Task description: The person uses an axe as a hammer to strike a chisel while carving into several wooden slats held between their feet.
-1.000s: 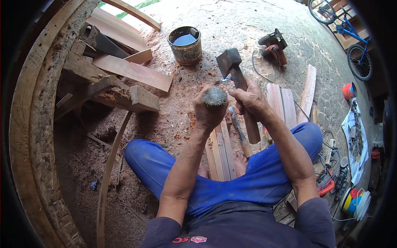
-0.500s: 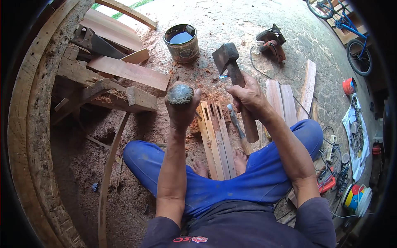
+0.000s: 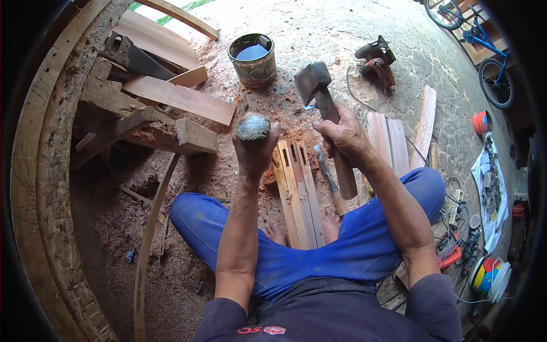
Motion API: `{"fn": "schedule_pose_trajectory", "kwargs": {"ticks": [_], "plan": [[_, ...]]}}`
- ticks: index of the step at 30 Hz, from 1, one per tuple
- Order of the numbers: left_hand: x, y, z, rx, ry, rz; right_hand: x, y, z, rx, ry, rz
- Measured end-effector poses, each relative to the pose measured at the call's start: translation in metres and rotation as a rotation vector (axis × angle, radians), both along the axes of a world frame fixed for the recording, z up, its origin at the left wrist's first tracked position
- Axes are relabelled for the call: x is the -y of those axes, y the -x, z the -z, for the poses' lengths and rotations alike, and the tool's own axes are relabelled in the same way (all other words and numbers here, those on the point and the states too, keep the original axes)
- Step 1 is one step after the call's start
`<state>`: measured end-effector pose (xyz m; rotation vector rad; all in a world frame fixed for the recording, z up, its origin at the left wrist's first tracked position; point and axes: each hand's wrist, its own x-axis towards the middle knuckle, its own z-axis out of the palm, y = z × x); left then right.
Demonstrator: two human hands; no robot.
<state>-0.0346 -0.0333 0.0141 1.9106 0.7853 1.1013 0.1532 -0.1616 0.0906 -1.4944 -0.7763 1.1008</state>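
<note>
The left hand had its fingers clamped round a round-ended handle; the right hand gripped a hammer. Below, on the rough floor, wooden strips lay between 2 feet, with a bucket beyond.

The head camera looks down and forward over the shirt, close to left hand and right hand, floor beyond.
</note>
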Motion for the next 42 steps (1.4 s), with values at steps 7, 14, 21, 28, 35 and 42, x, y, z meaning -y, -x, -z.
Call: {"fn": "schedule_pose_trajectory", "kwargs": {"ticks": [7,14,21,28,35,42], "plan": [[-0.005,0.002,0.018,-0.116,-0.109,-0.056,0.000,0.003,-0.001,-0.003,-0.003,0.008],[-0.007,-0.020,0.004,-0.256,-0.473,-0.207,0.000,0.004,-0.001,-0.020,0.000,-0.001],[-0.013,0.007,-0.001,0.384,0.457,0.159,0.007,0.000,0.003,-0.049,-0.019,0.002],[-0.004,-0.018,-0.009,0.107,0.108,0.062,0.007,0.002,-0.008,-0.054,-0.026,0.018],[-0.012,0.001,-0.002,0.177,0.234,0.093,0.009,0.004,-0.005,-0.092,-0.073,0.010],[-0.011,-0.010,-0.008,0.202,0.318,0.184,0.003,0.007,-0.003,-0.076,-0.033,0.039]]}}
